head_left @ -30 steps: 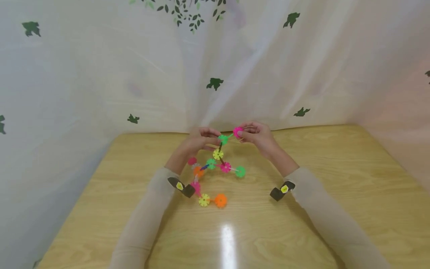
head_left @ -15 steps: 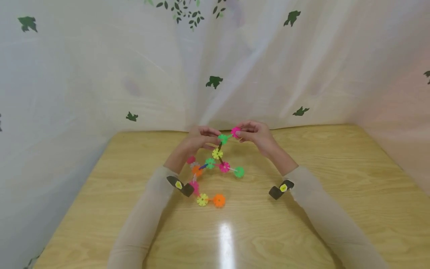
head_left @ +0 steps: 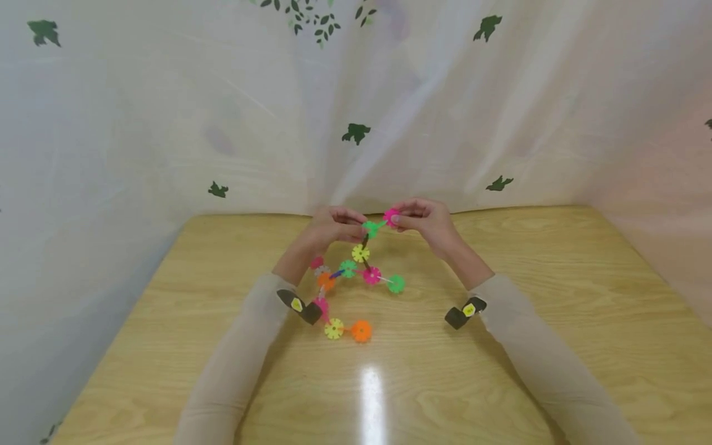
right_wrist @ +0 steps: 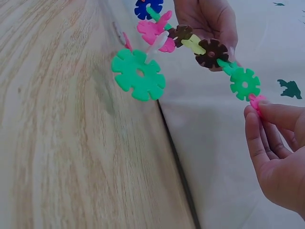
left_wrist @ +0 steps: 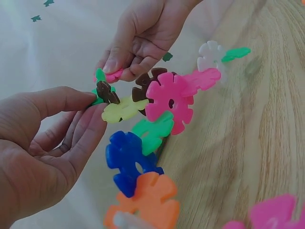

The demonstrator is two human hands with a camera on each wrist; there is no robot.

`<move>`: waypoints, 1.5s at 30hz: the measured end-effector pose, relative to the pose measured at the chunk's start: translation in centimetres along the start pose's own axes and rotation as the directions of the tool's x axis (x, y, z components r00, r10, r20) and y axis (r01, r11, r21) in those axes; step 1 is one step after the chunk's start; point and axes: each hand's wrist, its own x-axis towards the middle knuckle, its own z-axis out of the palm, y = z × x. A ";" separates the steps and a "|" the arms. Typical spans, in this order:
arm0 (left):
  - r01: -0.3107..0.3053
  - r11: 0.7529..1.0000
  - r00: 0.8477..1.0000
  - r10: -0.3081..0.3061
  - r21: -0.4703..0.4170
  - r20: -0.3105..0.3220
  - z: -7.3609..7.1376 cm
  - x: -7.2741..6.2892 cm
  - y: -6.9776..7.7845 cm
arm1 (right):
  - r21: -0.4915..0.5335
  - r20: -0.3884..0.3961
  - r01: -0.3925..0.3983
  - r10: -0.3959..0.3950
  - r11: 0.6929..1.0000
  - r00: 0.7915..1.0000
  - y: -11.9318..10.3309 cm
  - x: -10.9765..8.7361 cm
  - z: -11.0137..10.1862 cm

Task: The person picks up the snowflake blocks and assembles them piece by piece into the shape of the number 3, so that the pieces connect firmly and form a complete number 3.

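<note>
A branching chain of interlocking snowflake discs rises from the table between my hands. My left hand pinches a green snowflake disc near the chain's top between thumb and fingers. With thumb and fingertips, my right hand holds a pink snowflake disc, joined to that green one through another green disc. Below hang brown discs, a yellow disc and a larger pink disc. A blue disc and an orange disc continue the chain lower down.
Toward the front, the chain ends in a yellow disc and an orange disc. One branch reaches right to a green disc. A pale curtain with leaf and bird prints hangs behind the wooden table.
The right hand's pink disc has come slightly closer to the green disc in the left hand. Both hands keep their hold, and the rest of the chain stays nearly still.
</note>
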 end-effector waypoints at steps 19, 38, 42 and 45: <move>0.007 1.000 1.000 -0.007 0.004 0.030 0.5 -0.1 0.0 | 0.011 -0.012 -0.007 0.007 1.000 1.000 -0.2 -0.2 0.0; 0.002 0.995 0.999 -0.007 0.097 0.054 -0.1 -0.5 0.8 | -0.012 0.024 -0.005 0.006 1.000 1.000 -0.3 0.2 0.6; 0.025 0.995 0.998 -0.030 0.095 0.058 -0.2 -0.5 0.8 | -0.014 0.036 -0.010 0.011 1.000 0.999 -0.3 0.2 0.5; 0.033 0.994 0.997 -0.040 0.103 0.063 -0.4 -0.6 0.8 | -0.021 0.046 -0.013 0.014 1.000 0.999 -0.2 0.1 0.4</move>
